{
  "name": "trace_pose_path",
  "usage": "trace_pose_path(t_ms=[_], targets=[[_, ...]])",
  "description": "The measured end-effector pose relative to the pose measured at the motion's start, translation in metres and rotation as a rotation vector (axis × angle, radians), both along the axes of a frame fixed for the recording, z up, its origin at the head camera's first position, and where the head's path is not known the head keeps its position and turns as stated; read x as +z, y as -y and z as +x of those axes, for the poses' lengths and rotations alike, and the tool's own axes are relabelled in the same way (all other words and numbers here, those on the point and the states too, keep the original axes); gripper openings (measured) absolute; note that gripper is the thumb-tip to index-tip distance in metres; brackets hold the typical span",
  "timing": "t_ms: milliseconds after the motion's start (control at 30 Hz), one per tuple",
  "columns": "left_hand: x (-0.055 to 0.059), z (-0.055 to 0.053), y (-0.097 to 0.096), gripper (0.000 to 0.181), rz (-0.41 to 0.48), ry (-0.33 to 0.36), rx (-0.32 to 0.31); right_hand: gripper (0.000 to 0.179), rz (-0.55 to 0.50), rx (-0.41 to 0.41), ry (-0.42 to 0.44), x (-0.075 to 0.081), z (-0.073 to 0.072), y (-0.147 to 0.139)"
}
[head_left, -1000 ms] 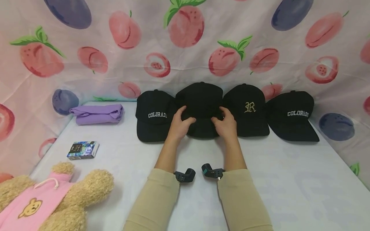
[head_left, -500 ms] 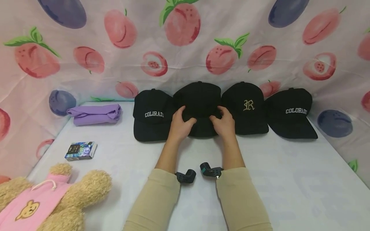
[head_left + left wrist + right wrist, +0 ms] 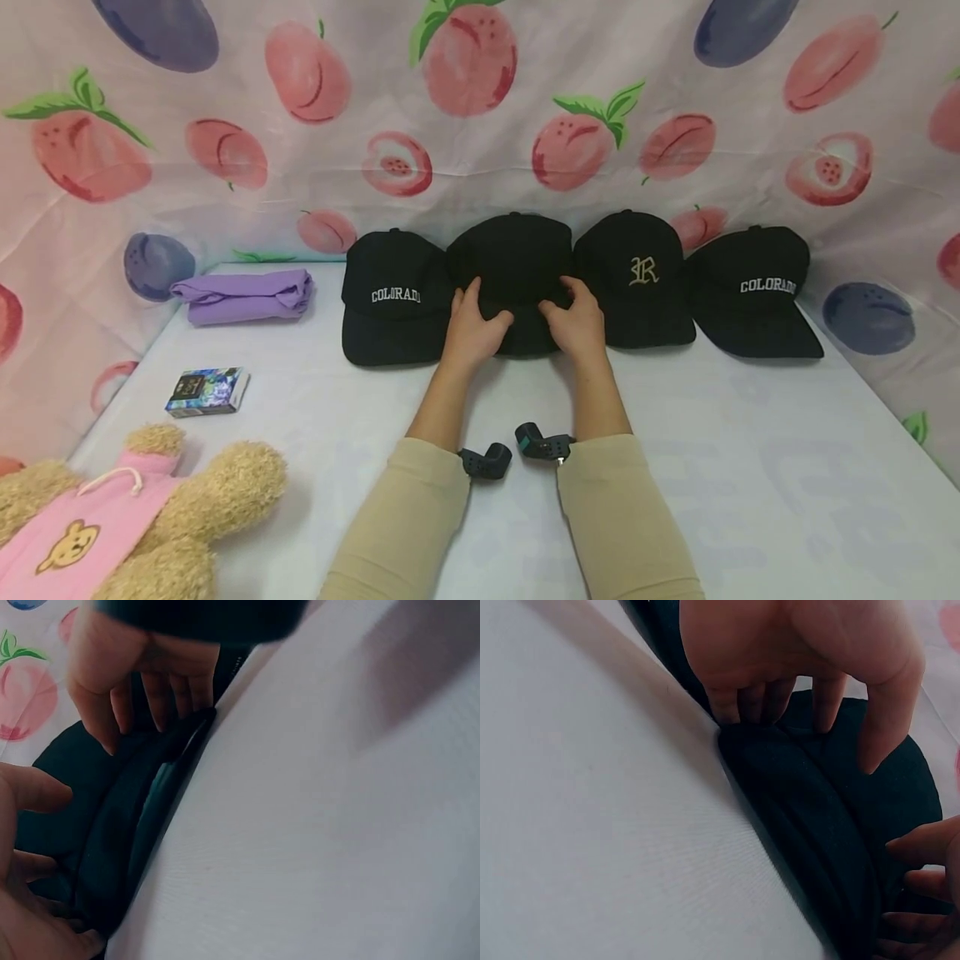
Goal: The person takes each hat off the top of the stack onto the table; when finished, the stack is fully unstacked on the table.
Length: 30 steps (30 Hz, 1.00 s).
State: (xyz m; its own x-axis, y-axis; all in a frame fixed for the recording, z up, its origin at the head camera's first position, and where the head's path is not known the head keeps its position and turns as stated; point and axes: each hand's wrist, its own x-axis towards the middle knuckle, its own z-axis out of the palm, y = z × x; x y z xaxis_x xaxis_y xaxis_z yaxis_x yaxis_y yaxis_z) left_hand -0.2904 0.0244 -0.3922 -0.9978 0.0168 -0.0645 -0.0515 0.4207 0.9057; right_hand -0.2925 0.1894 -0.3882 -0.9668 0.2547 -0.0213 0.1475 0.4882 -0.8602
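Note:
Both hands are at the plain black cap (image 3: 517,250), second from the left in a row of black caps. My left hand (image 3: 474,332) touches the brim's left side, and my right hand (image 3: 579,327) touches its right side. Fingers reach down along the brim's ends in the wrist views, fairly straight, with thumbs held in front of the cap. The cap (image 3: 802,769) stands upright on the white surface, brim towards me. Its left neighbour is a COLORADO cap (image 3: 393,267), partly behind my left hand. To its right sits a cap with a gold R emblem (image 3: 626,250).
Another COLORADO cap (image 3: 757,275) ends the row on the right. A folded purple cloth (image 3: 243,298), a small patterned box (image 3: 208,392) and a teddy bear in pink (image 3: 112,517) lie at the left. Fruit-print fabric (image 3: 480,150) hangs behind the caps.
The head view has shifted slightly to the right. My left hand has edged a little to the right against the plain cap, while the right hand stays beside it. The caps keep their places.

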Motion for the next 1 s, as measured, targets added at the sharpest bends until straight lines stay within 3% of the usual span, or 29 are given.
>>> trace_pose_path(t_ms=[367,600,1000], targets=[[-0.0026,-0.0005,0.0008,0.078,-0.015,-0.039,0.042,0.060,-0.005,0.011,-0.007,0.0012,0.0015,0.0021],[-0.0043,0.0000,-0.0006,0.079,-0.031,-0.052,-0.001,0.057,-0.015,-0.002,-0.007,0.0022,0.0064,-0.0002],[-0.0086,-0.0042,0.0042,0.084,-0.019,-0.080,-0.013,0.054,-0.012,0.006,-0.025,0.0037,0.0064,0.0027]])
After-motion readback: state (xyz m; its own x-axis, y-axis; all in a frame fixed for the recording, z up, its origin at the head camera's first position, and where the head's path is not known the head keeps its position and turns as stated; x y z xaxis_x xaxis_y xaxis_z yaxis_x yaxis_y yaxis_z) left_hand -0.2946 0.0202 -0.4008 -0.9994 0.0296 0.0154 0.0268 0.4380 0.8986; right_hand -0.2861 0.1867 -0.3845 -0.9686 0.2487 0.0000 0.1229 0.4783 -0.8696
